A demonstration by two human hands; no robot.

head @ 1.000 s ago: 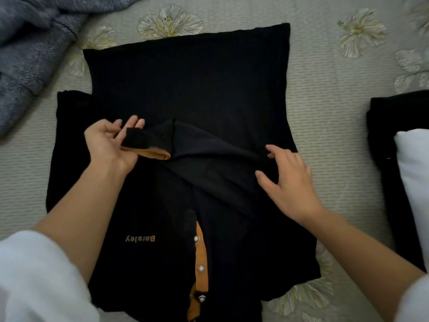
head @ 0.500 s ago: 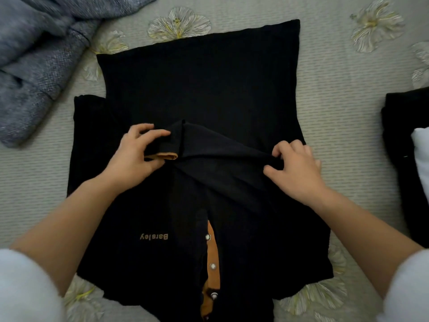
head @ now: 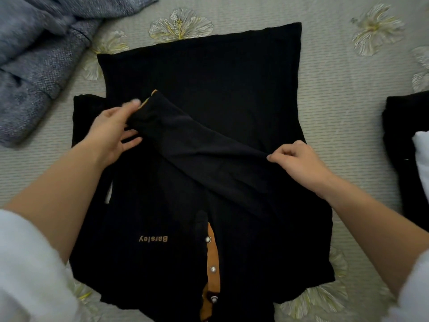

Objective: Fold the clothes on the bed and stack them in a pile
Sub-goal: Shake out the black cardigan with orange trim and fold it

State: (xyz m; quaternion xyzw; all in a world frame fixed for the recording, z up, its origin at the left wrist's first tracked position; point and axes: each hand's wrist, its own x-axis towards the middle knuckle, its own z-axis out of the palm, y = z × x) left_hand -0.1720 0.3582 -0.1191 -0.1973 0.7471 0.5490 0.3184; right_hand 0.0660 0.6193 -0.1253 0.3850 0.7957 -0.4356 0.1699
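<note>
Floral bed [head: 348, 94]: shirt [head: 209, 66] lying flat at centre. You're holding sleeve [head: 197, 145], left hand [head: 111, 133] gripping cuff [head: 148, 99], right hand [head: 299, 163] curled, pinching other end. Fabric looking soft, light, limp; grab edges, seams.

Head cam, close, downward over bed [head: 348, 112]

Setting: home bedroom. Evidence: a bed under a ribbed grey-green bedspread [head: 336, 94] printed with pale flowers [head: 180, 24]; black shirt [head: 209, 73] spread on it; grey knit [head: 34, 66] heaped far left; dark folded pile [head: 404, 126] at right edge.
</note>
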